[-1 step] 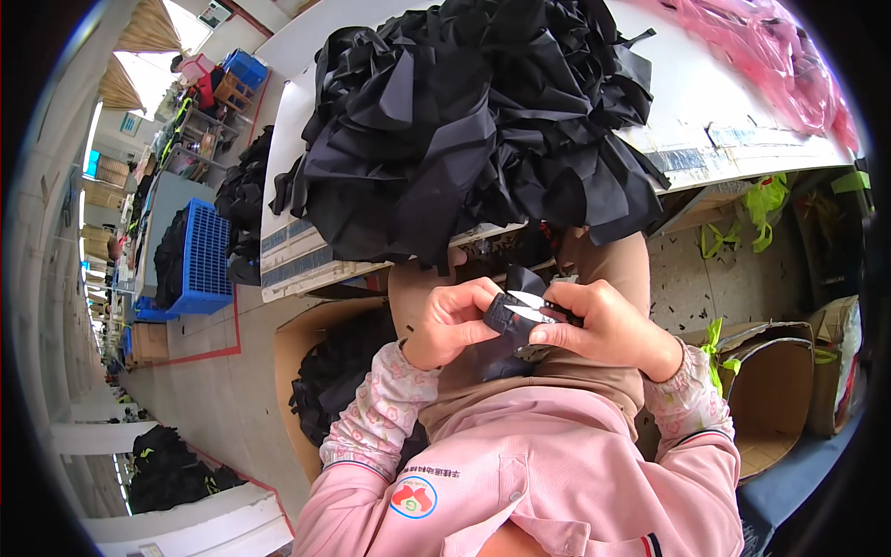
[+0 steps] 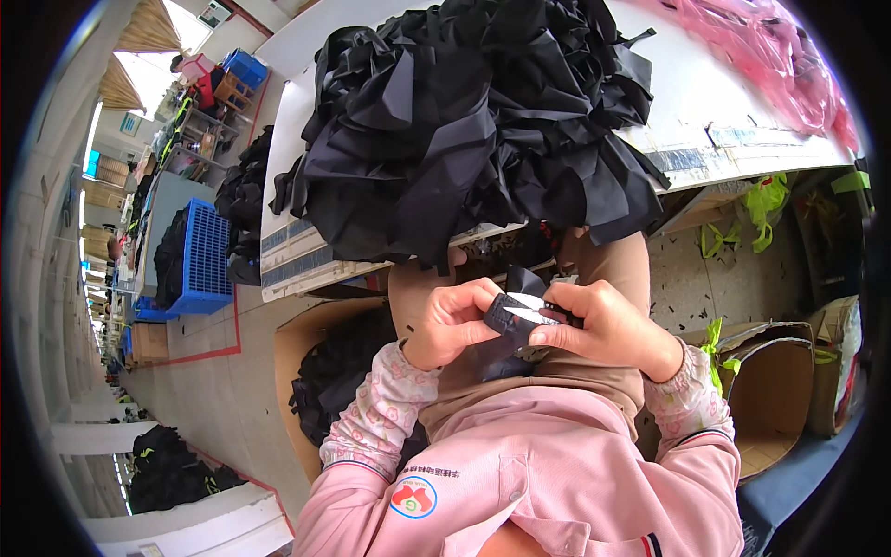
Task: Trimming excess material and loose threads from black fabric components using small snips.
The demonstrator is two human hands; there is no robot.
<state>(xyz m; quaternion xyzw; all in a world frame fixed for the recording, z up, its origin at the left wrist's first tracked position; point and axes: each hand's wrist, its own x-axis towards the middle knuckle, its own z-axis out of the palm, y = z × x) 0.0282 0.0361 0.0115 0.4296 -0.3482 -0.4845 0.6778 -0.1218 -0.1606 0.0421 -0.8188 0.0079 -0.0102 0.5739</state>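
Over my lap, my left hand pinches a small black fabric piece between thumb and fingers. My right hand grips small thread snips whose silver blades lie against that piece. The two hands nearly touch at the fabric. A large heap of black fabric pieces lies on the white table just beyond my knees. Part of the small piece hangs below my hands, and the snips' handle is hidden in my palm.
A cardboard box holding black fabric stands on the floor at my left. Another open cardboard box is at my right. Pink material lies at the table's far right. A blue crate sits further left.
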